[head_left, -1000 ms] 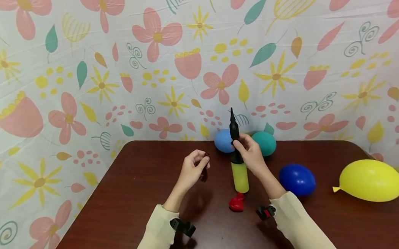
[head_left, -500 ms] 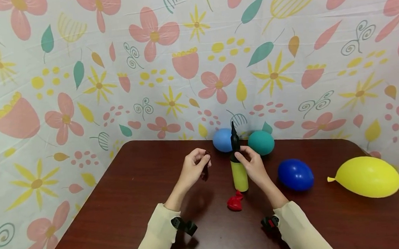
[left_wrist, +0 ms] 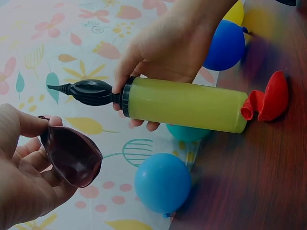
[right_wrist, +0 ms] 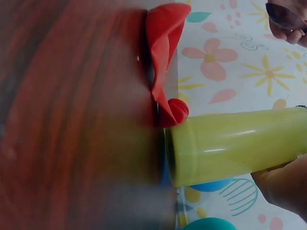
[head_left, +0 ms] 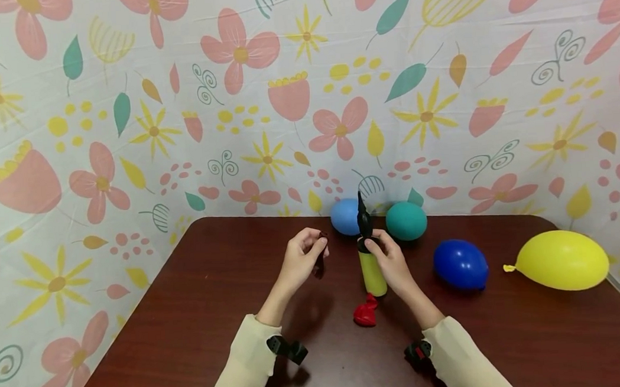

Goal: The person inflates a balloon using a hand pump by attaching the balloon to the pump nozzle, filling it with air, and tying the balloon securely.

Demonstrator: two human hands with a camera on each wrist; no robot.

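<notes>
My left hand (head_left: pixel 297 264) pinches a limp dark brown balloon (left_wrist: pixel 74 158) by its neck; its body hangs below the fingertips. To the right, my right hand (head_left: pixel 393 262) holds a balloon pump (head_left: pixel 373 274) around the top of its yellow-green barrel. The pump stands nearly upright on the table, its tapered black nozzle (left_wrist: pixel 93 92) pointing up. Between nozzle and barrel only a short black neck shows. A limp red balloon (head_left: pixel 365 313) lies right at the pump's foot. The brown balloon and the nozzle are apart.
Behind the pump sit a light blue balloon (head_left: pixel 345 217) and a teal balloon (head_left: pixel 406 221), both inflated. A dark blue balloon (head_left: pixel 460 264) and a larger yellow balloon (head_left: pixel 561 260) lie to the right on the brown table (head_left: pixel 190 331). A flowered cloth (head_left: pixel 177 107) hangs behind.
The pump's black top has come down toward the barrel, lowering the nozzle, and my right hand now grips lower. The yellow balloon has shifted left and back. My left hand stays nearly still.
</notes>
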